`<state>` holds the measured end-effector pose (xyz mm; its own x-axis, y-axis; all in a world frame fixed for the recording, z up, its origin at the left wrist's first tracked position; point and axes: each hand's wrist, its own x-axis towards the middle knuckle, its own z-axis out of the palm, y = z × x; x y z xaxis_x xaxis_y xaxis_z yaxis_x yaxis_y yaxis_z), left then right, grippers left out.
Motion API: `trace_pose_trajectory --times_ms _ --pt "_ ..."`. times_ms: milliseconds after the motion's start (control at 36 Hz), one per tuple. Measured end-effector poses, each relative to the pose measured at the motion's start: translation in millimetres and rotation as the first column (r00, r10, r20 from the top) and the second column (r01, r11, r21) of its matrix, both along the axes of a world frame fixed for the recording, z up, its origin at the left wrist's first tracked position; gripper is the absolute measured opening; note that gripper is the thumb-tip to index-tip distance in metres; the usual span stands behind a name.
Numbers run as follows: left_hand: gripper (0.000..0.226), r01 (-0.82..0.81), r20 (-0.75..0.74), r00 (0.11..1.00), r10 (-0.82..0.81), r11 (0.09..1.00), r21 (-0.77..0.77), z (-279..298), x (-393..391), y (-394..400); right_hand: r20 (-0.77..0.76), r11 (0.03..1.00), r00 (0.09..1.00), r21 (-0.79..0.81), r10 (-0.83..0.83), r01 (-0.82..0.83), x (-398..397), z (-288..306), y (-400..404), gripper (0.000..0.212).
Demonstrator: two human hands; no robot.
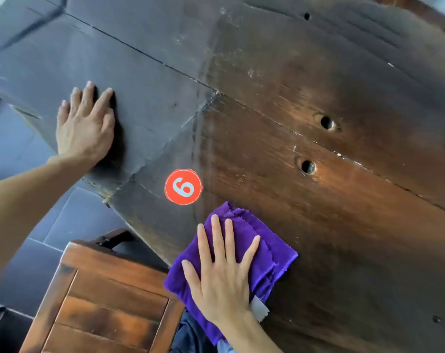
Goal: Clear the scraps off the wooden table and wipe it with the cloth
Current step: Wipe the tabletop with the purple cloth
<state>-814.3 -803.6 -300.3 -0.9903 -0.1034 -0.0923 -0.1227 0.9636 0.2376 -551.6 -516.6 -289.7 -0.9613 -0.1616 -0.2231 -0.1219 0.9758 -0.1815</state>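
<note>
Lying folded on the near edge of the wooden table (318, 85), the purple cloth (264, 253) has a white tag poking out at its near side. The right hand (222, 273) presses flat on it, fingers straight and spread, grasping nothing. Just beyond the cloth, to the left, a round red sticker (183, 187) with a number sits on the wood. Further left, the left hand (85, 124) rests flat on the tabletop near its edge, fingers relaxed and released. A wooden chair (107, 299) stands below the table's near-left side, on dark floor tiles (15, 149).
</note>
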Motion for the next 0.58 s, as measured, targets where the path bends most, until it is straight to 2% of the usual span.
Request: trace_pose_trajectory --times_ms 111,361,583 --pt "0.056 0.025 0.011 1.0 -0.025 0.999 -0.027 1.8 -11.3 0.1 -0.033 0.999 0.999 -0.036 0.036 -0.037 -60.9 -4.2 -25.2 0.071" --pt "0.057 -0.038 0.062 0.997 0.038 0.999 0.001 -2.0 -49.5 4.2 -0.124 0.987 0.98 -0.008 0.156 -0.158 -214.2 -9.5 -30.1 0.07" --pt "0.053 -0.08 -0.004 0.997 0.079 0.996 -0.043 -6.9 -48.3 7.7 -0.121 0.984 0.976 0.031 0.179 -0.176 -357.2 -11.3 -9.1 0.07"
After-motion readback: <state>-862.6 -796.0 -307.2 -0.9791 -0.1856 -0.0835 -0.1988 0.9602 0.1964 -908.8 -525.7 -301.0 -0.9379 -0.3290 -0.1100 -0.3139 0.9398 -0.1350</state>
